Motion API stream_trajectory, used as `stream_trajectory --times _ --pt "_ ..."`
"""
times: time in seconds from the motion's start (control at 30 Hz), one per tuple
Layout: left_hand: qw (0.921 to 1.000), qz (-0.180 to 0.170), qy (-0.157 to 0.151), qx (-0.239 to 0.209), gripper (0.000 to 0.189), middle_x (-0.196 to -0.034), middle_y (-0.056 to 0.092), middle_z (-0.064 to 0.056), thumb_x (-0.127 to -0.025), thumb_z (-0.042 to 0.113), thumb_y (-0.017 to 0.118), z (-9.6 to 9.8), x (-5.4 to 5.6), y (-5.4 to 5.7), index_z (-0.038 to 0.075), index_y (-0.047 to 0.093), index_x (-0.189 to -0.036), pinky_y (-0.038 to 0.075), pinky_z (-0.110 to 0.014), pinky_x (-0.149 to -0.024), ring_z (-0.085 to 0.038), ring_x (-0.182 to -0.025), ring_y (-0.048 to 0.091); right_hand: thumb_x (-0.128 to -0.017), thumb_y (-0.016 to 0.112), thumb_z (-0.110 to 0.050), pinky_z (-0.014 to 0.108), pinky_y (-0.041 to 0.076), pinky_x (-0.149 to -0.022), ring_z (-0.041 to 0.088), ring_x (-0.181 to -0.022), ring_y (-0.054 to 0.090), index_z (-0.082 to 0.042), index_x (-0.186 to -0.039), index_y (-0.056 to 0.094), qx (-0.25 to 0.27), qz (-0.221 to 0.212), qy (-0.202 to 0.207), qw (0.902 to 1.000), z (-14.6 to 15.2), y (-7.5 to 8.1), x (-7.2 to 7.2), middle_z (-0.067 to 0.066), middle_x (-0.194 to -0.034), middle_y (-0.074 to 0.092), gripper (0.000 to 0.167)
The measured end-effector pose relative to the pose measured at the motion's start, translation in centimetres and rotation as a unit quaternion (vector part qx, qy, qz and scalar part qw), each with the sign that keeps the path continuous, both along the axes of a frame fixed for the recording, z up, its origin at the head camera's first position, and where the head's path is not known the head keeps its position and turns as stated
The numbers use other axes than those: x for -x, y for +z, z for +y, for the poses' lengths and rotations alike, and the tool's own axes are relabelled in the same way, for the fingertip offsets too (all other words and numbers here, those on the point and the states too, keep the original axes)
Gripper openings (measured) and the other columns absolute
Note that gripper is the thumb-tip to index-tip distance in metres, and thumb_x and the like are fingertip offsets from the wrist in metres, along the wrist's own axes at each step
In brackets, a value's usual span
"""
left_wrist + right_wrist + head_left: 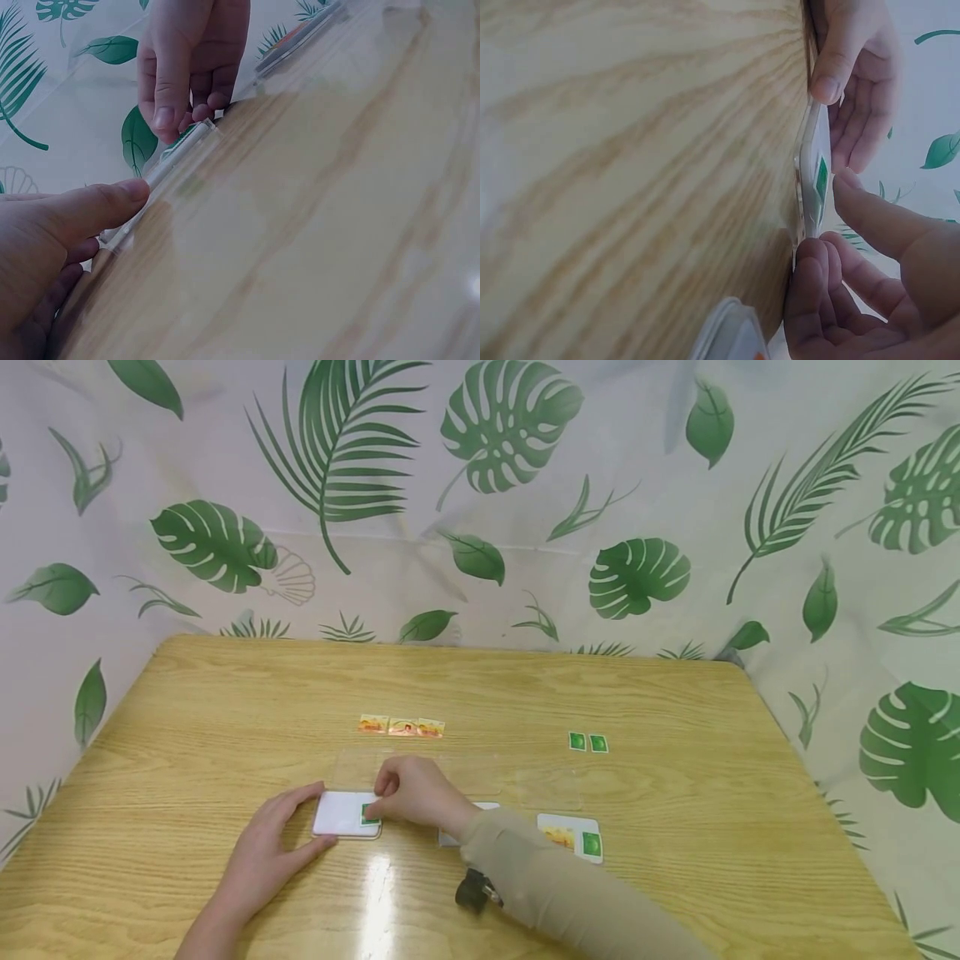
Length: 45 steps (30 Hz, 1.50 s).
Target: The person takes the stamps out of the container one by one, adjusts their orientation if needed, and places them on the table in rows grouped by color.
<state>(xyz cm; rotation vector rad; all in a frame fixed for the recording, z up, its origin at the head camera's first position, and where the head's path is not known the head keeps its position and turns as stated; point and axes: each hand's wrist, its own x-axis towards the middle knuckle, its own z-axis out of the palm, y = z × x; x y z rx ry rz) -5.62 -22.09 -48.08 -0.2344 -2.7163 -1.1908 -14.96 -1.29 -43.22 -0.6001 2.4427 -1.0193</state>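
Observation:
A flat white rectangular box (341,814) lies on the wooden table in front of the person. My left hand (262,843) grips its left end, index finger at the far corner and thumb at the near one. On the right end of the box's top lies a small green sticker (823,178). My right hand (416,789) is bent over that end, the thumb right at the sticker and the curled fingertips (814,251) at the box's edge. In the left wrist view, the right thumb and fingers hide most of the sticker.
Three orange picture stickers (402,727) lie in a row farther back, with two green stickers (588,742) to the right. Several clear plastic pieces (551,789) lie behind the boxes. Another white box (570,822) bears an orange and a green sticker; a third box (448,838) is partly under the right forearm.

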Motion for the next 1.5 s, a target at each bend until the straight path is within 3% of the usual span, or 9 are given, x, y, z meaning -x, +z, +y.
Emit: stream_trajectory --times 0.63,0.87,1.5 --pt "1.0000 0.001 0.002 0.003 0.063 -0.130 0.056 -0.012 -0.077 0.022 0.081 0.06 0.12 0.08 0.007 0.053 -0.131 0.037 -0.059 -0.099 -0.036 -0.121 0.046 -0.072 0.084 -0.011 0.017 0.042 -0.058 0.005 -0.064 0.048 -0.010 -0.075 0.064 0.011 0.031 0.012 0.9994 0.07 -0.33 -0.37 -0.007 -0.067 0.056 0.020" --pt "1.0000 -0.007 0.003 0.005 0.064 -0.131 0.055 -0.012 -0.077 0.023 0.081 0.07 0.09 0.04 0.008 0.053 -0.132 0.036 -0.059 -0.100 -0.036 -0.122 0.045 -0.072 0.084 -0.013 0.016 0.042 -0.057 0.006 -0.063 0.048 -0.009 -0.078 0.063 -0.014 0.040 0.011 0.9990 0.14 -0.10 -0.44 -0.006 -0.068 0.055 0.023" --pt "0.9999 0.005 0.006 0.010 0.063 -0.130 0.056 -0.012 -0.076 0.020 0.082 0.08 0.16 -0.04 0.007 0.053 -0.131 0.037 -0.057 -0.099 -0.036 -0.121 0.047 -0.073 0.082 -0.007 0.018 0.045 -0.062 0.006 -0.066 0.053 -0.010 -0.080 0.063 -0.010 0.012 0.004 0.9999 0.31 0.34 -0.44 -0.006 -0.070 0.058 0.021"
